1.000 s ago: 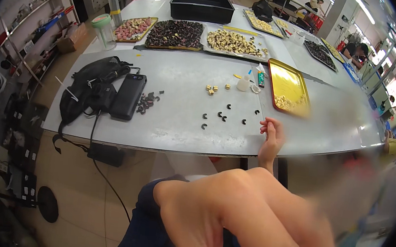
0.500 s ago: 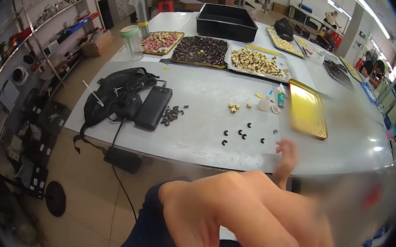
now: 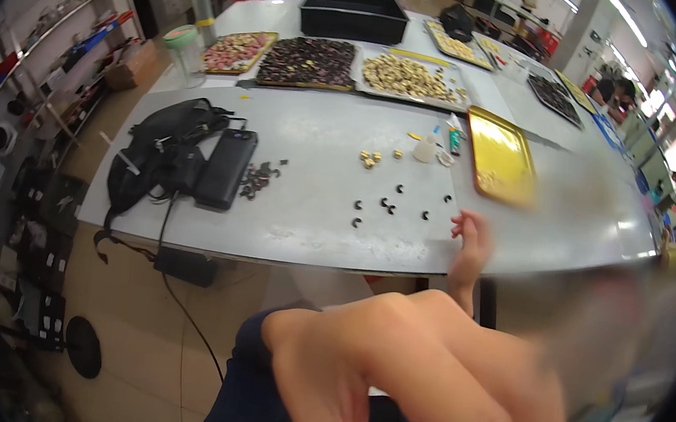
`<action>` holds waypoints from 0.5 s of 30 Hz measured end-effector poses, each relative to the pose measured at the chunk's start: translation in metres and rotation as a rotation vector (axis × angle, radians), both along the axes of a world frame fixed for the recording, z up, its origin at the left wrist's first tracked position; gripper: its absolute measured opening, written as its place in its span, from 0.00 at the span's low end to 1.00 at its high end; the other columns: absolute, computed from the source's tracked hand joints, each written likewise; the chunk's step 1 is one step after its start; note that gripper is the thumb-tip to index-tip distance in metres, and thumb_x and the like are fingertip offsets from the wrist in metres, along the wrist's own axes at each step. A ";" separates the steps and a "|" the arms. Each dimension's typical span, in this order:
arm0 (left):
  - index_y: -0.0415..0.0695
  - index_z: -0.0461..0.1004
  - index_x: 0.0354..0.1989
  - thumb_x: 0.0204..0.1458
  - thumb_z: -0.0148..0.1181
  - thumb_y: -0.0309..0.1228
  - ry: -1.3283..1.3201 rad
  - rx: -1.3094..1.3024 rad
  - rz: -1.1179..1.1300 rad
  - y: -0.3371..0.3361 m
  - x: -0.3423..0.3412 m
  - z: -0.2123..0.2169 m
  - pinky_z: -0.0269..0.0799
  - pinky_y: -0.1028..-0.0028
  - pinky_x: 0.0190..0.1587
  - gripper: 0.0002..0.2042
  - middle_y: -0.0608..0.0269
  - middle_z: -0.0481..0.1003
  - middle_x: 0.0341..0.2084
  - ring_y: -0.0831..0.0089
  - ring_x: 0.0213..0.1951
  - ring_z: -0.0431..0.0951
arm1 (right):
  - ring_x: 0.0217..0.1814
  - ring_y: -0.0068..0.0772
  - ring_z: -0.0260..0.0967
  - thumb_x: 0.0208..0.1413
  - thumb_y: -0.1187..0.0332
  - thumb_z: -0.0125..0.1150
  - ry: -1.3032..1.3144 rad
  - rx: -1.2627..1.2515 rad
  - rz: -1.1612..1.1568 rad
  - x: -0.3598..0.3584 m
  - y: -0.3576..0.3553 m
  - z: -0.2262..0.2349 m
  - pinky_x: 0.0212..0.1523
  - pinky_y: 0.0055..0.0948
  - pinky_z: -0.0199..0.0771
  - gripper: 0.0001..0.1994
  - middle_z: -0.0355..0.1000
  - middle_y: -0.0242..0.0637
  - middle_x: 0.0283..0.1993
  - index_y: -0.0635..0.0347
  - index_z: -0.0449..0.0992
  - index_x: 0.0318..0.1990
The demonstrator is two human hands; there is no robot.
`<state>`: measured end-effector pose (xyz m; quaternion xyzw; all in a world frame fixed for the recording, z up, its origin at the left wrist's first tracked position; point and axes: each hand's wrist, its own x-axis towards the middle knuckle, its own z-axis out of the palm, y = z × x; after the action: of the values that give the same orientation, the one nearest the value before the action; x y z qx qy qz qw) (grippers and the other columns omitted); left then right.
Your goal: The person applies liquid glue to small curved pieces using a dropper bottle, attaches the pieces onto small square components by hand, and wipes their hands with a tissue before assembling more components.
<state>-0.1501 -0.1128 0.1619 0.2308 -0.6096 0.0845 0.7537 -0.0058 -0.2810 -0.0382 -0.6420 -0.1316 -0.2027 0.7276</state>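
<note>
Large and close, my left hand (image 3: 419, 376) fills the lower middle, knuckles up and fingers curled. Its fingertips run out at the lower edge, so anything in them is hidden. My right hand (image 3: 471, 235) is held at the front edge of the table, loosely bent fingers pointing left, with nothing visible in it. Just left of and beyond it lie several small black C-shaped pieces (image 3: 425, 216). Farther back are a few small gold pieces (image 3: 370, 161), a small translucent bottle (image 3: 425, 148) and a green-and-white tube (image 3: 454, 142).
A gold tray (image 3: 502, 150) lies to the right. Along the back stand trays of pink, dark (image 3: 308, 64) and gold pieces (image 3: 414, 79), before a black bin (image 3: 354, 15). At left are a black bag (image 3: 160, 143), a black power bank (image 3: 227, 168) and dark scraps (image 3: 259, 180).
The whole scene has shifted left and up in the picture as the view turned. My left hand stays curled close by; my right hand remains near the table's edge.
</note>
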 end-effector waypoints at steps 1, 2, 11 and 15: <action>0.34 0.77 0.32 0.57 0.57 0.32 0.003 -0.008 -0.022 -0.002 0.002 0.000 0.71 0.66 0.43 0.11 0.52 0.76 0.33 0.56 0.41 0.77 | 0.32 0.20 0.65 0.62 0.73 0.49 0.005 0.018 0.022 0.001 0.002 0.002 0.37 0.20 0.66 0.09 0.73 0.38 0.33 0.67 0.75 0.41; 0.34 0.77 0.32 0.57 0.57 0.32 0.007 -0.016 -0.041 -0.001 0.005 0.001 0.71 0.66 0.43 0.11 0.52 0.76 0.33 0.56 0.41 0.77 | 0.32 0.20 0.65 0.62 0.73 0.49 0.002 0.021 0.036 0.001 0.002 0.004 0.37 0.20 0.66 0.09 0.74 0.38 0.33 0.67 0.75 0.42; 0.34 0.76 0.31 0.56 0.57 0.31 0.051 -0.063 -0.112 -0.015 0.005 -0.004 0.71 0.66 0.43 0.11 0.51 0.76 0.33 0.56 0.41 0.77 | 0.32 0.20 0.65 0.62 0.72 0.50 0.015 0.025 0.031 0.001 -0.006 0.005 0.36 0.20 0.65 0.09 0.73 0.38 0.34 0.67 0.74 0.43; 0.34 0.76 0.31 0.56 0.57 0.31 0.080 -0.069 -0.119 -0.015 0.004 -0.009 0.71 0.66 0.43 0.11 0.51 0.76 0.33 0.56 0.41 0.77 | 0.32 0.20 0.65 0.62 0.72 0.50 0.015 0.024 0.046 0.001 -0.006 0.001 0.36 0.20 0.65 0.09 0.73 0.38 0.35 0.67 0.74 0.43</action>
<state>-0.1464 -0.1277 0.1532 0.1713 -0.5882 0.0513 0.7887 -0.0044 -0.2866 -0.0368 -0.6317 -0.1383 -0.1827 0.7405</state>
